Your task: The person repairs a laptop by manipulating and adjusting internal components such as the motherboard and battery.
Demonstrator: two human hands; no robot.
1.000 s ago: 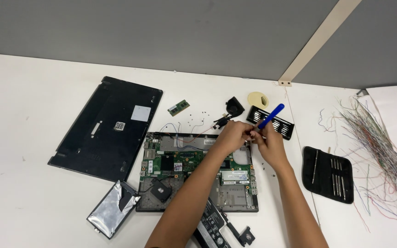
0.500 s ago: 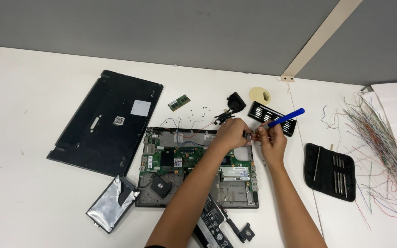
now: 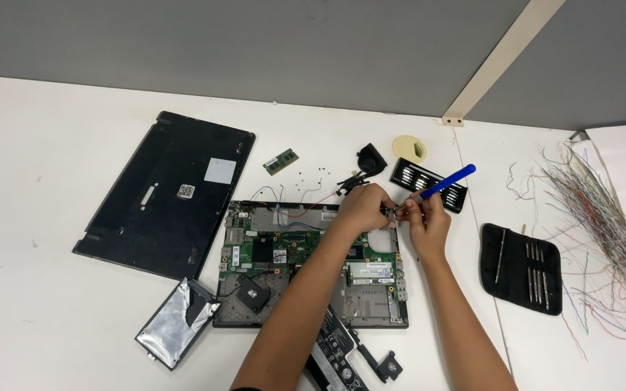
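Screwdriver (image 3: 440,185): blue handle runs toward upper right, tip down-left at 2 meeting hands
Right hand (image 3: 426,221): grasping its shaft
Left hand (image 3: 362,208): pinching small part at tip, above open laptop (image 3: 255,250), centre frame

A shiny silver bag (image 3: 175,331) lies on the desk (image 3: 38,289) at the front left, by the corner of the open laptop (image 3: 313,264). The black cover (image 3: 164,192) farther left has a white square label (image 3: 219,171) and a small white one (image 3: 186,191). Small white labels (image 3: 279,256) sit on the green board inside the laptop.
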